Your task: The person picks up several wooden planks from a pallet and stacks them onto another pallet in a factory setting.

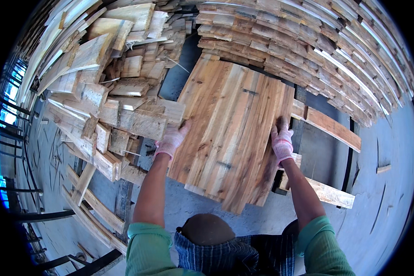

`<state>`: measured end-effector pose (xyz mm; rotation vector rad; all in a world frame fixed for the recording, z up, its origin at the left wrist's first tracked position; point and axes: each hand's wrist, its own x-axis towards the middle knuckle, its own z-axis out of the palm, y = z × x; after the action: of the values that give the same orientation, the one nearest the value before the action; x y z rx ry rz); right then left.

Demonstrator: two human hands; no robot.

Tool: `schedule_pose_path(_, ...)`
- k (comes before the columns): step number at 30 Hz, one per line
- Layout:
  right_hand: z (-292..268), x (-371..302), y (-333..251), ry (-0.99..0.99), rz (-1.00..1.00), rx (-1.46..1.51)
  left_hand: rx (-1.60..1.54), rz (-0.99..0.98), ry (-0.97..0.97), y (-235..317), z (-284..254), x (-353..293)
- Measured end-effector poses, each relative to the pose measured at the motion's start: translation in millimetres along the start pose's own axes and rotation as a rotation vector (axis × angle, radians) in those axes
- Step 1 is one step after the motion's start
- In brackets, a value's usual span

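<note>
A layer of long wooden planks (230, 124), laid side by side, lies in front of me with uneven near ends. My left hand (171, 139), in a pale pink-and-white knit glove, is closed against the layer's left edge. On the opposite edge, my right hand (282, 140) grips the outermost planks; its glove matches, with dark smudges at the fingertips. Both arms reach forward, pressing the row from its two sides. The fingers' undersides are hidden by the wood.
A loose heap of rough boards (142, 117) rises close on the left. Behind the planks stands a tall stack of boards (280, 41). Support timbers (333, 129) stick out at the right, and pale wooden rails (96, 202) lie at lower left. Splinters litter the grey floor (382, 198).
</note>
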<state>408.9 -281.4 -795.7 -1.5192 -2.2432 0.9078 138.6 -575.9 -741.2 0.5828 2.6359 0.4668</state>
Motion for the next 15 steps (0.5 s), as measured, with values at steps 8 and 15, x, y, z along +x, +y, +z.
schedule_pose_path(8,-19.3,11.6,-1.9,-0.062,-0.028,-0.154,0.271,0.217,0.284,9.6,4.1,-80.1)
schedule_pose_path(15,-10.9,-42.4,-206.1,-0.266,-0.739,0.084,-1.551,-0.154,0.172,-5.6,-44.9,-144.9)
